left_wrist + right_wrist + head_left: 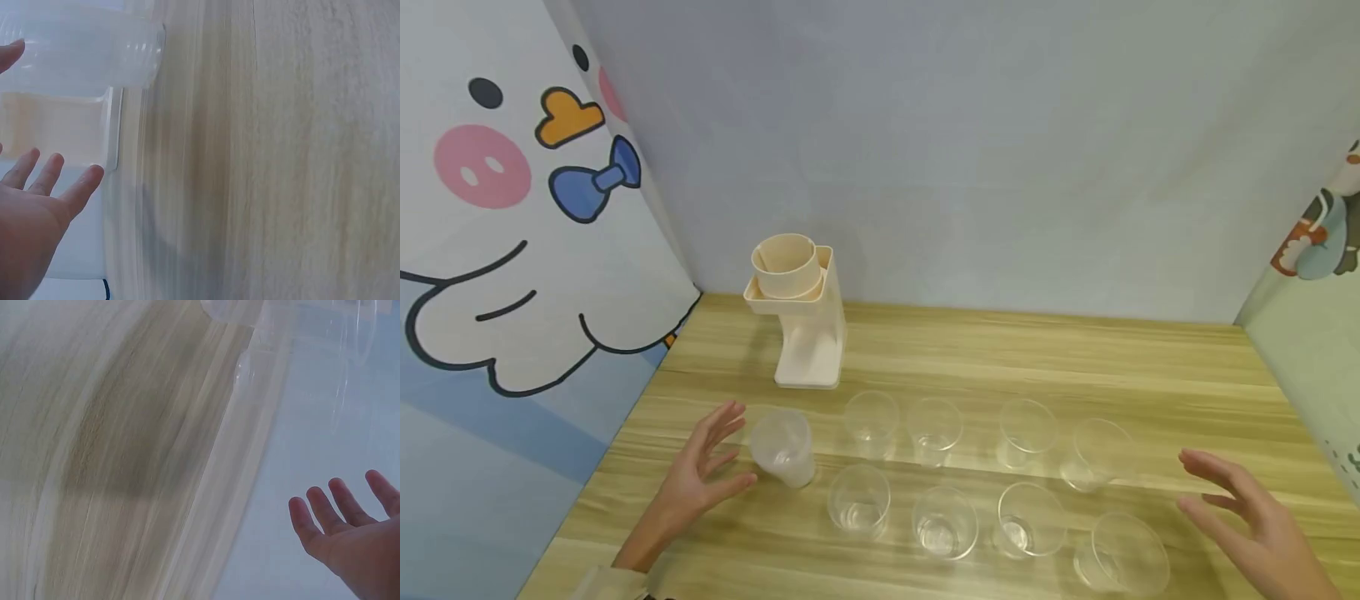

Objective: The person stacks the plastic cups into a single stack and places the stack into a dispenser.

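In the head view, a stack of clear plastic cups [784, 450] stands at the left of the table, its walls cloudier than the single cups. My left hand [696, 471] is beside it with fingers spread, thumb and fingertips apart from the stack. The left wrist view shows the same stack [81, 47] above the left hand's fingers [81, 187]. To the right stand single clear cups [945, 523] in two rows. My right hand [1255, 517] hovers past the right end of the rows, fingers loosely bent and holding nothing, nearest to the front right cup [1123, 554].
A cream cup dispenser stand [811, 333] with a round holder on top is behind the stack, near the back edge of the wooden table [1037, 358]. A pale curtain [962, 167] hangs behind. Printed cloth [512, 275] covers the left side.
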Demonstrator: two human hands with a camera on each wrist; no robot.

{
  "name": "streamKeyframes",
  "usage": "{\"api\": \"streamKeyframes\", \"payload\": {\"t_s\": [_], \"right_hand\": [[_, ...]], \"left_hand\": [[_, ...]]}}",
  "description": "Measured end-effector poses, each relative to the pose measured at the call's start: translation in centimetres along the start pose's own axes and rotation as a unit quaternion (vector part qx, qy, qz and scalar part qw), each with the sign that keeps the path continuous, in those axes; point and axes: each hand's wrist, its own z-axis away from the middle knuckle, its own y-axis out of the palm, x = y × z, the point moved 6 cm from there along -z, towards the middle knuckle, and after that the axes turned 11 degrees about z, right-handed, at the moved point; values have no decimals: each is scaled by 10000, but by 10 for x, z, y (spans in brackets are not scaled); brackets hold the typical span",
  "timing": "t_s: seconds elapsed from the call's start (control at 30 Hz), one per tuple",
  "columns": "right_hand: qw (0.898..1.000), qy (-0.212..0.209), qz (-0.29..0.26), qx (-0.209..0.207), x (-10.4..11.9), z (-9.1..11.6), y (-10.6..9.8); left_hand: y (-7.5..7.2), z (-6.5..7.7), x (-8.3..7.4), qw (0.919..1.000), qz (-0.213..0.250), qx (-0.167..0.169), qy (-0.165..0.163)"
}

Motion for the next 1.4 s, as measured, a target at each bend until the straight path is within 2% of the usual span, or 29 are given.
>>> {"api": "streamKeyframes", "payload": {"t_s": [0.23, 0.4, 0.53, 0.67, 0.8, 0.93, 1.03, 1.23, 1.33, 1.4], "right_hand": [[9969, -629, -463, 35, 14, 3, 3], [9940, -828, -705, 112, 17, 7, 8], [9879, -1164, -997, 234, 18, 8, 11], [9796, -1376, -1405, 415, 17, 10, 17], [9641, -1667, -2000, 531, 16, 13, 24], [9518, -1898, -2327, 625, 17, 17, 30], [9511, -1900, -2334, 691, 18, 19, 33], [9644, -1631, -1882, 884, 18, 20, 39], [9635, -1669, -1888, 905, 18, 20, 42], [9594, -1766, -2009, 899, 18, 21, 44]], "left_hand": [[5, -1, -1, 9977, 659, 76, 130], [6, 0, -4, 9965, 834, 38, 100], [8, 1, -4, 9955, 942, 50, 96], [10, 2, -1, 9957, 925, 21, 44], [15, 2, 4, 9959, 902, -18, -85], [20, 2, 8, 9951, 975, -65, -165], [24, 0, 10, 9955, 906, -115, -237], [30, 0, 18, 9948, 857, -264, -481], [32, 0, 21, 9936, 913, -364, -552], [33, -1, 23, 9929, 945, -400, -603]]}}
